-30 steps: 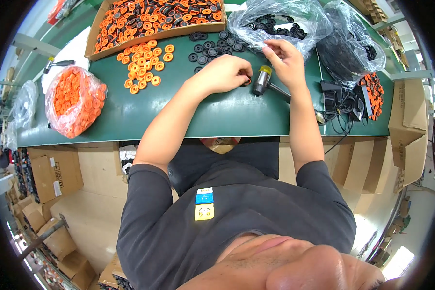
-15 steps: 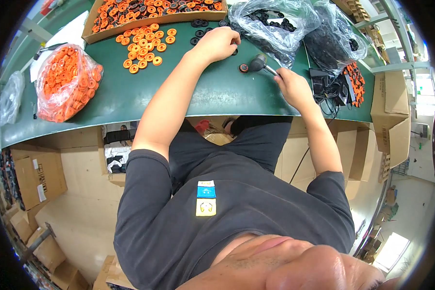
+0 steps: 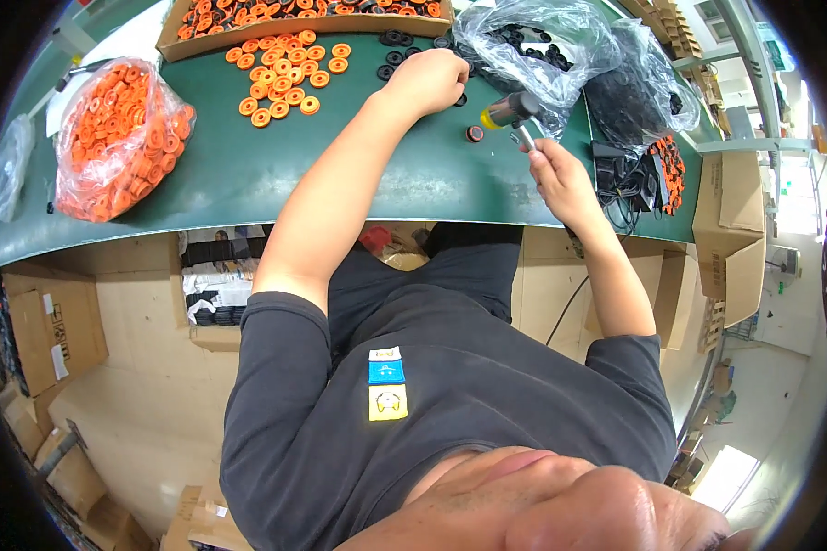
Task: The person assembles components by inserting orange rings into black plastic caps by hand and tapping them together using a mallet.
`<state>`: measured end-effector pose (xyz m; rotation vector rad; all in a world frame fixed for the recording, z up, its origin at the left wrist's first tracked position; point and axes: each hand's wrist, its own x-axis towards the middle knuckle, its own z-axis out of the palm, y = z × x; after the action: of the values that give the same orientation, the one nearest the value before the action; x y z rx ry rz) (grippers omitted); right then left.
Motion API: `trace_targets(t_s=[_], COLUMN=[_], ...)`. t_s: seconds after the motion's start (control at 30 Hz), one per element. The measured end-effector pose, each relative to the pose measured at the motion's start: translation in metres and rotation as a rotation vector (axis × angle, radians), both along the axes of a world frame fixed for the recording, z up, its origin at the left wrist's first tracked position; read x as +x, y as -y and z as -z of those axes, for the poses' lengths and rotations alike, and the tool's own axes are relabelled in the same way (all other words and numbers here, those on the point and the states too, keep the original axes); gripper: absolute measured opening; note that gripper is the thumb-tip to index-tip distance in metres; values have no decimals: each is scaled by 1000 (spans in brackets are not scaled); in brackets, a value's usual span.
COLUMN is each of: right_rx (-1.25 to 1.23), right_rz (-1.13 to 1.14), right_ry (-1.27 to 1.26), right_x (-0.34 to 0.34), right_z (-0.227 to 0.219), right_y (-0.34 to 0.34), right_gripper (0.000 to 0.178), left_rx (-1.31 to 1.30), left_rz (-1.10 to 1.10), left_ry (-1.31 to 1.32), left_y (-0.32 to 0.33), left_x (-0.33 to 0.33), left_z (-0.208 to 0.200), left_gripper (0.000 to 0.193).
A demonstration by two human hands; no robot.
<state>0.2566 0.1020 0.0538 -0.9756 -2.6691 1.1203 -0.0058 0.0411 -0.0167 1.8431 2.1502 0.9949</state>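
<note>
My right hand point(image 3: 560, 179) is closed round the metal handle of a mallet point(image 3: 516, 110), whose black head has a yellow face. The head is held just above and beside a small orange-and-black round piece point(image 3: 474, 134) on the green tabletop. Farther left, my left hand point(image 3: 429, 83) rests by several black discs point(image 3: 391, 57), its fingers curled inward. What those fingers hold, if anything, is hidden. One black disc point(image 3: 460, 99) peeks out beneath them.
Loose orange discs point(image 3: 281, 75) lie in front of a cardboard tray point(image 3: 312, 29) of mixed pieces. A bag of orange discs point(image 3: 119, 138) stands at left. Plastic bags of black parts point(image 3: 538, 46) sit back right, near black cables point(image 3: 620, 188) and a cardboard box point(image 3: 730, 211).
The mallet has lifted and tilted, and its yellow face now shows. My left hand stays by the black discs. The whole view has shifted slightly.
</note>
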Motion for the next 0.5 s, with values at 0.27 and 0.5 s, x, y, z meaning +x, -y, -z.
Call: trace_targets(t_s=[0.27,0.5], right_rx=[178,254], right_rz=[-98,-73], right_ry=[95,29], right_x=[-9,-12], right_z=[8,5], right_y=[2,7], right_gripper=[21,21], left_rx=[19,0], left_rz=[-17,-34], left_ry=[-32,-40], left_y=[-1,-1], left_x=[-1,0], left_z=[2,-3], left_gripper=[13,14])
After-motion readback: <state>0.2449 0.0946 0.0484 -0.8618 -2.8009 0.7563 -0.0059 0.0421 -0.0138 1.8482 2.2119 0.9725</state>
